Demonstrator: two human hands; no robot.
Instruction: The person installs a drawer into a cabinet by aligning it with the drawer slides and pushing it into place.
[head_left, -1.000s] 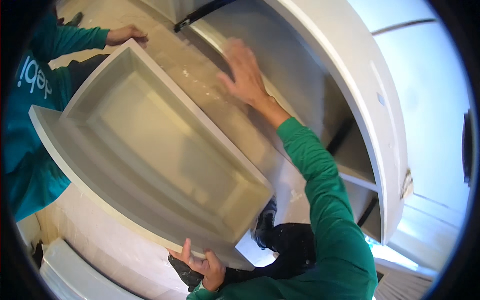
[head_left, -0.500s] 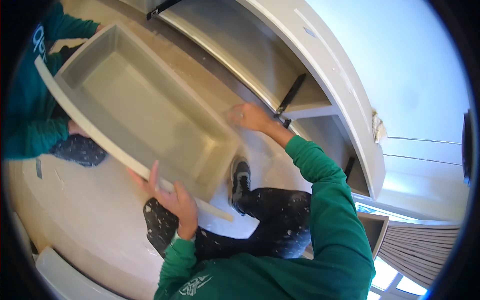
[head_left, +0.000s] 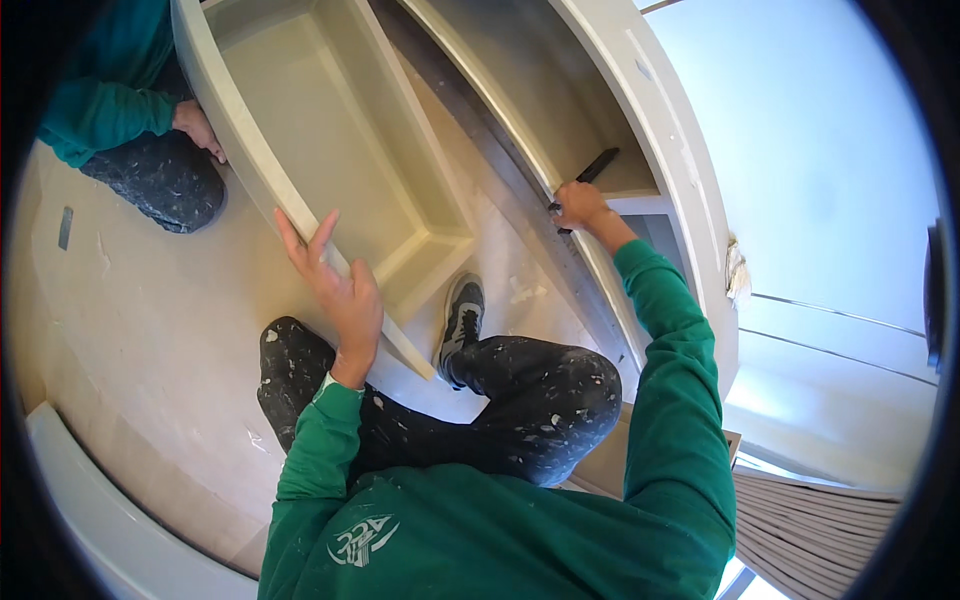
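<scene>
Pale, marked floor [head_left: 110,310] fills the left, and straight away we find a co-worker's hand [head_left: 198,125] close by the outer face of the drawer [head_left: 330,130], out ahead of the wearer. Left hand [head_left: 345,300] now, fingers spread, straddling its curved front's edge! Looks stiff, bulky, probably heavy; smooth paint could slip, and those corners may chip, so support under both ends beats pinching the thin front. Across the gap, the right hand [head_left: 582,205] is curled round the black runner [head_left: 600,166], a hard, narrow grip inside the cabinet [head_left: 640,90].
</scene>
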